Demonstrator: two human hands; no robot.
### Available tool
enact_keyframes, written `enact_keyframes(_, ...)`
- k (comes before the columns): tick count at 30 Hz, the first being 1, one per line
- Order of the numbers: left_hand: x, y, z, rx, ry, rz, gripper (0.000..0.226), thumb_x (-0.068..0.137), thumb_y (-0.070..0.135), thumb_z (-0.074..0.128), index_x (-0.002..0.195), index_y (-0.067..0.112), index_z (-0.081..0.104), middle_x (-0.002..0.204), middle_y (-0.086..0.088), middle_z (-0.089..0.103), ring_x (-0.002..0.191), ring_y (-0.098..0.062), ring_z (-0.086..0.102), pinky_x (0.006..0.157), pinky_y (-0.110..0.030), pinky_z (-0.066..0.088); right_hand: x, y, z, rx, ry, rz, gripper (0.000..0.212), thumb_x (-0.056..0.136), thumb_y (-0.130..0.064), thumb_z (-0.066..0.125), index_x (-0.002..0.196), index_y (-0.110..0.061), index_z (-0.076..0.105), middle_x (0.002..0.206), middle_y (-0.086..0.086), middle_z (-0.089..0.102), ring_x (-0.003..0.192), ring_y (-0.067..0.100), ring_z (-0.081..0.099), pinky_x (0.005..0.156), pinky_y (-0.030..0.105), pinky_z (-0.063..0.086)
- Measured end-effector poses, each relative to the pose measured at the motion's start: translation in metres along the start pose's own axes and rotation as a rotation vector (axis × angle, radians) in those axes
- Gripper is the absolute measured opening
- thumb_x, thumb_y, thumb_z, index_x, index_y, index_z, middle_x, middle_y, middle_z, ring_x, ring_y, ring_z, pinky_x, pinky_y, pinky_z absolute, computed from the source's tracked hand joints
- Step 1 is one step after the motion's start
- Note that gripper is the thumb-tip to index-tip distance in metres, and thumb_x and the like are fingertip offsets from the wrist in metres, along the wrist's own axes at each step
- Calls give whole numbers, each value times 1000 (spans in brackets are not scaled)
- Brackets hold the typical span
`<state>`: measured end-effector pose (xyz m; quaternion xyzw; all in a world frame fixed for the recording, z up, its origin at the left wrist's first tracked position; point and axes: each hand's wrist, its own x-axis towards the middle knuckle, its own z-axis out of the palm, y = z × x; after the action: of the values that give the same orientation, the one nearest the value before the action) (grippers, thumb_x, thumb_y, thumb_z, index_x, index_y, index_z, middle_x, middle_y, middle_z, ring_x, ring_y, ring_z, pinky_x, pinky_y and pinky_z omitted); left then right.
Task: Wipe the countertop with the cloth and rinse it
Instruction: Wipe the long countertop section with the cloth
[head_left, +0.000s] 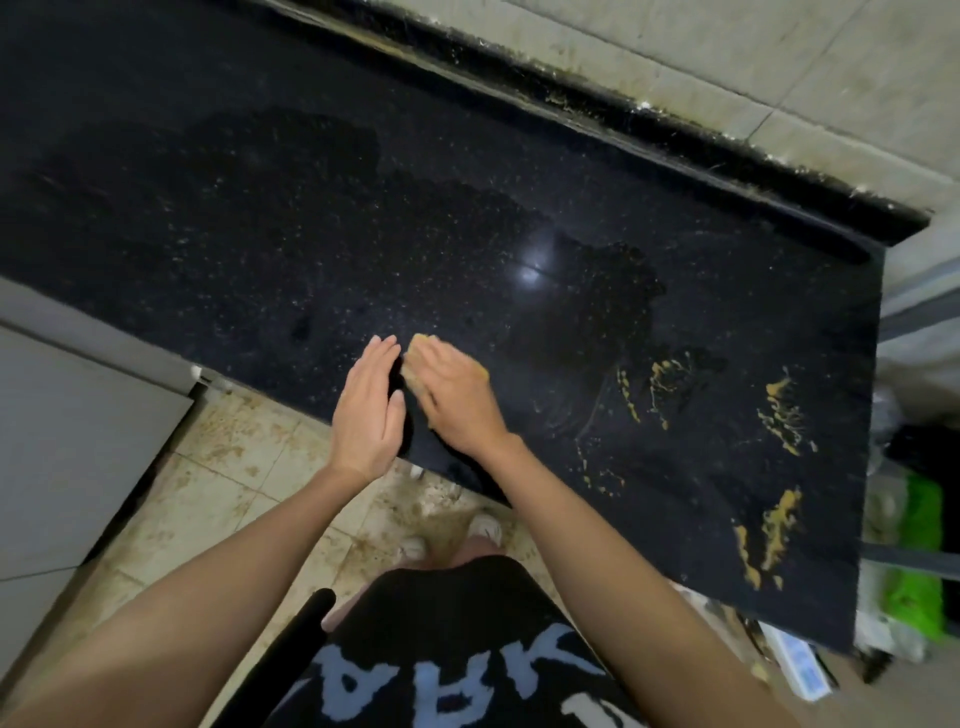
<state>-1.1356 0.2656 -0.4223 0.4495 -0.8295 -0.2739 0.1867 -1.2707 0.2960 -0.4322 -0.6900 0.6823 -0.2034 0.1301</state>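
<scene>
Right hand presses flat on the cloth (mostly hidden); left hand open, empty, beside it.

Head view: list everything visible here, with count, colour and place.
countertop: one, black speckled, fills the upper frame
cloth: one, yellow, under the right hand near the front edge
smears: several, yellow, on the right part of the countertop
wall tiles: beige, behind the counter
floor tiles: beige, stained, below the front edge
cabinet: one, grey, at the left
green item: one, blurred, far right
left hand: fingers straight, edge-on beside the cloth
right hand: rests flat on the cloth
</scene>
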Motion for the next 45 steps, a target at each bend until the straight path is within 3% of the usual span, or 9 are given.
enact_keyframes(5,-5,-32,-37,53,18,103,49,91,22,28,126,-4,49,131,-18,51,124,-23,39,108,-26,23,-18,-52,33,66,-15,8,35,92,-15,45,124,-7,58,134,10,54,129,26,45,112,37,30)
enact_keyframes(13,4,-17,-13,138,-235,235,55,89,26,23,130,1,49,133,-14,51,128,-25,40,109,-21,17,-84,-26,10,-91,41,133,55,71,2,57,125,-9,57,134,10,54,127,24,48,111,29,22)
enact_keyframes(22,-7,21,15,91,-304,356,50,91,21,28,135,3,44,139,-11,45,134,-23,34,110,-24,17,-161,21,-26,-169,221,351,60,64,12,49,121,-4,60,130,14,56,121,31,53,100,48,43)
enact_keyframes(25,-8,22,15,69,-288,339,51,90,20,27,135,3,43,141,-10,44,135,-22,32,111,-25,16,-133,1,-20,-169,279,302,52,71,1,35,115,-2,64,122,15,61,114,32,58,95,47,46)
enact_keyframes(28,-7,19,14,62,-286,330,58,89,30,20,134,2,44,139,-12,45,134,-24,34,111,-27,19,-102,-28,8,-86,181,202,45,74,-2,46,116,0,62,122,17,62,114,31,58,95,46,48)
enact_keyframes(32,-8,18,17,74,-290,332,57,89,28,22,133,1,46,138,-12,47,133,-25,35,110,-27,20,-127,-11,4,-81,89,161,61,64,7,63,124,-3,57,129,14,57,122,27,52,112,31,26)
enact_keyframes(36,-13,21,24,71,-315,342,52,91,24,24,134,1,45,138,-12,47,133,-25,35,110,-28,20,-179,24,-31,-80,71,281,70,61,16,49,127,-7,56,134,10,53,127,23,47,113,23,17)
enact_keyframes(42,-13,31,32,70,-325,378,57,90,29,21,135,4,44,139,-9,47,135,-22,34,111,-30,19,-201,42,-49,-107,205,462,60,72,12,40,126,-8,56,136,7,52,129,20,43,108,37,33)
enact_keyframes(45,-11,36,40,138,-321,381,59,90,30,20,138,4,40,144,-8,41,138,-22,28,113,-31,15,-167,17,-32,-105,282,391,56,74,4,33,123,-5,59,132,10,55,127,18,45,108,33,33)
